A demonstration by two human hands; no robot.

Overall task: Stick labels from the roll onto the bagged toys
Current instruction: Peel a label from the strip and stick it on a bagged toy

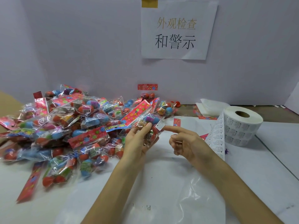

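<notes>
Holding bagged toy [150,119], seemingly slanting up-left

toy bags [64,126]: glossy crinkled clear plastic | label roll [242,125]: matt white paper | wall sign [176,29]: smooth paper

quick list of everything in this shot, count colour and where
clear plastic bags of red and blue toy balls: dozens, red flowered headers, heaped table left
held toy bag: one, clear, in left hand grip
small white printed label: one, on right index fingertip, by held toy bag
white label roll: one, table right, strip trailing forward
clear plastic film: one, see-through, table front
white paper sign: one, black and gold characters, back wall
left hand grip: one, holds held toy bag
right hand grip: one, index straight, others curled
</notes>
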